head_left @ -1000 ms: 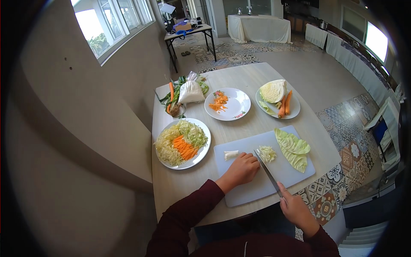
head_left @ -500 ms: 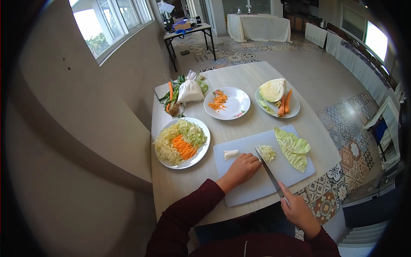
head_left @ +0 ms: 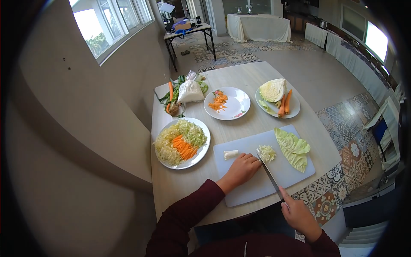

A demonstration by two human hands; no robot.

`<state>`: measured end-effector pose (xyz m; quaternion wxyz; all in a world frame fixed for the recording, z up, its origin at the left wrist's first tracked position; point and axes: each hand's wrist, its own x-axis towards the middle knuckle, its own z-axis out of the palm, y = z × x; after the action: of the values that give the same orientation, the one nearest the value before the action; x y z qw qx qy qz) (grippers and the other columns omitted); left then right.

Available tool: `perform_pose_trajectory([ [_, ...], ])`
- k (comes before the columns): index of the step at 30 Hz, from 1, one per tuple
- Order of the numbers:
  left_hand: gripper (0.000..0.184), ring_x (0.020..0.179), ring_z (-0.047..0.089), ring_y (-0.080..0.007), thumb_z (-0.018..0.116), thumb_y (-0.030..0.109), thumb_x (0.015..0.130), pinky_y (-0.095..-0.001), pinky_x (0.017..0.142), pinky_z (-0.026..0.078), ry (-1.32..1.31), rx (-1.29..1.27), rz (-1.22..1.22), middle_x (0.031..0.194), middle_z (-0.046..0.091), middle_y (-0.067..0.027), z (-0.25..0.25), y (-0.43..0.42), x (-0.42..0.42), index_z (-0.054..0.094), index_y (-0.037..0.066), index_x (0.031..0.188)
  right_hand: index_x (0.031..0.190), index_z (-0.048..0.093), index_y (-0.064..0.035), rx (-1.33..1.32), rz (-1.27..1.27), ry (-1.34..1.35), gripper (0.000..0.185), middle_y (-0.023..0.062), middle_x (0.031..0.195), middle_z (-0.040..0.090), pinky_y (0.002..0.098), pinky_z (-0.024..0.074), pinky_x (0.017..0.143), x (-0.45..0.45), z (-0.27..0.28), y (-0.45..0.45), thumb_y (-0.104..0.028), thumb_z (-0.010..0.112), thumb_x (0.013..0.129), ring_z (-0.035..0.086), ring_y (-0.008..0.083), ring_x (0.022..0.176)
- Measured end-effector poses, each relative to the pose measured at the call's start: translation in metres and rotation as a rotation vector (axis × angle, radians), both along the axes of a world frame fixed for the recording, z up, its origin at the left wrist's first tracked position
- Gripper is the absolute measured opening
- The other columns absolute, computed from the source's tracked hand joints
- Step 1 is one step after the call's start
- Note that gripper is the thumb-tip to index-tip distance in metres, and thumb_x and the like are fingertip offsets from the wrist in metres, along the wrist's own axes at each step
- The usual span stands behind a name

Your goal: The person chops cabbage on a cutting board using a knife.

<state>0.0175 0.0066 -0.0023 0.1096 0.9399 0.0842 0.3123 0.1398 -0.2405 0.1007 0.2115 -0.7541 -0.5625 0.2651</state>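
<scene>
My right hand [head_left: 298, 216] is wrapped round the handle of a kitchen knife [head_left: 270, 177], its index finger along the top. The blade slants across a white cutting board [head_left: 244, 192], its tip by a small heap of shredded cabbage [head_left: 267, 153]. Close on the blade's left, my left hand [head_left: 244, 168] presses down with bent fingers on a pale cabbage piece [head_left: 231, 154]. One end of that piece shows beyond the knuckles; the part under my fingers is hidden. A loose cabbage leaf [head_left: 293, 148] lies at the board's right side.
Left of the board, a plate [head_left: 201, 161] holds shredded cabbage and carrot strips. Behind are a flowered plate [head_left: 239, 100] with carrot scraps, another plate [head_left: 294, 112] with half a cabbage and carrots, and a bag of white stuff [head_left: 190, 91] beside vegetables [head_left: 172, 100]. A wall [head_left: 124, 141] borders the left.
The knife and my right hand have shifted very slightly right and down, opening a little more space from my left fingers. My left hand stays where it was.
</scene>
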Motion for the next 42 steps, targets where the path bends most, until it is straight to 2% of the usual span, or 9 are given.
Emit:
perform_pose_trajectory([
  [5, 0.004, 0.084, 0.065, -0.0219, 0.068, 0.013, 0.086, -0.0364, 0.075, 0.047, 0.014, -0.009, 0.005, 0.088, 0.07, -0.0032, -0.001, 0.0, 0.0, 0.069, 0.009, 0.087, 0.151, 0.04, -0.0021, -0.034, 0.009, 0.017, 0.059, 0.0264, 0.061, 0.058, 0.0538, 0.0488, 0.059, 0.0, 0.011, -0.009, -0.01, 0.056, 0.094, 0.061, 0.0469, 0.058],
  [8, 0.005, 0.085, 0.063, -0.0214, 0.065, 0.013, 0.087, -0.0349, 0.077, 0.045, -0.02, -0.006, -0.007, 0.083, 0.066, -0.0033, 0.0, -0.001, 0.001, 0.067, 0.008, 0.086, 0.151, 0.039, -0.002, -0.095, 0.004, 0.032, 0.06, 0.0274, 0.061, 0.058, 0.0543, 0.0487, 0.059, 0.002, 0.016, -0.012, -0.01, 0.057, 0.094, 0.061, 0.0474, 0.058],
  [17, 0.005, 0.085, 0.063, -0.0219, 0.064, 0.011, 0.085, -0.0354, 0.078, 0.045, -0.008, -0.022, -0.017, 0.083, 0.065, -0.0039, -0.002, 0.0, 0.001, 0.067, 0.007, 0.086, 0.153, 0.035, -0.0033, -0.114, 0.01, 0.007, 0.06, 0.0286, 0.063, 0.06, 0.0574, 0.0493, 0.063, 0.002, 0.001, -0.003, -0.014, 0.054, 0.097, 0.062, 0.0497, 0.062],
  [20, 0.005, 0.084, 0.062, -0.0225, 0.064, 0.01, 0.085, -0.0355, 0.078, 0.045, -0.005, -0.02, -0.021, 0.084, 0.065, -0.0043, -0.002, 0.0, 0.001, 0.067, 0.007, 0.086, 0.154, 0.037, -0.0079, -0.099, -0.008, -0.028, 0.06, 0.0285, 0.063, 0.059, 0.0563, 0.0492, 0.065, 0.0, -0.009, 0.006, -0.014, 0.054, 0.096, 0.061, 0.0502, 0.063],
  [23, 0.006, 0.085, 0.062, -0.0229, 0.064, 0.01, 0.084, -0.0358, 0.078, 0.045, -0.005, -0.011, -0.021, 0.084, 0.065, -0.0045, -0.003, 0.0, 0.001, 0.067, 0.007, 0.087, 0.154, 0.037, -0.008, -0.031, 0.009, -0.051, 0.06, 0.0288, 0.064, 0.06, 0.0576, 0.0505, 0.066, 0.0, -0.02, 0.018, -0.014, 0.053, 0.097, 0.061, 0.0506, 0.064],
  [26, 0.006, 0.084, 0.062, -0.0229, 0.064, 0.01, 0.083, -0.036, 0.079, 0.045, -0.001, -0.004, -0.019, 0.084, 0.065, -0.0045, -0.002, 0.0, 0.001, 0.068, 0.007, 0.087, 0.155, 0.034, -0.0068, -0.065, 0.024, -0.14, 0.064, 0.03, 0.065, 0.061, 0.059, 0.051, 0.064, 0.0, -0.027, 0.03, -0.015, 0.054, 0.095, 0.062, 0.0498, 0.062],
  [32, 0.009, 0.083, 0.065, -0.0228, 0.068, 0.009, 0.081, -0.0364, 0.074, 0.046, 0.046, 0.018, 0.008, 0.086, 0.069, -0.0038, 0.004, 0.0, -0.001, 0.07, 0.009, 0.09, 0.154, 0.036, -0.0082, -0.018, 0.032, -0.195, 0.063, 0.0274, 0.063, 0.061, 0.058, 0.051, 0.059, -0.003, -0.037, 0.028, -0.014, 0.055, 0.094, 0.064, 0.0469, 0.06],
  [35, 0.008, 0.082, 0.065, -0.0222, 0.07, 0.009, 0.08, -0.0359, 0.074, 0.046, 0.035, -0.002, 0.023, 0.085, 0.07, -0.0035, 0.003, 0.0, -0.001, 0.071, 0.009, 0.087, 0.153, 0.038, -0.0076, -0.034, 0.026, -0.187, 0.061, 0.0257, 0.065, 0.062, 0.054, 0.0518, 0.063, -0.003, -0.03, 0.021, -0.012, 0.056, 0.094, 0.063, 0.0454, 0.062],
  [42, 0.005, 0.083, 0.066, -0.0205, 0.073, 0.011, 0.08, -0.0347, 0.074, 0.046, 0.009, -0.019, 0.026, 0.086, 0.071, -0.0019, 0.004, 0.002, -0.003, 0.071, 0.01, 0.085, 0.152, 0.042, -0.012, -0.028, -0.003, -0.063, 0.06, 0.0242, 0.064, 0.061, 0.0522, 0.05, 0.061, 0.008, -0.007, 0.006, -0.013, 0.056, 0.094, 0.063, 0.0438, 0.06],
])
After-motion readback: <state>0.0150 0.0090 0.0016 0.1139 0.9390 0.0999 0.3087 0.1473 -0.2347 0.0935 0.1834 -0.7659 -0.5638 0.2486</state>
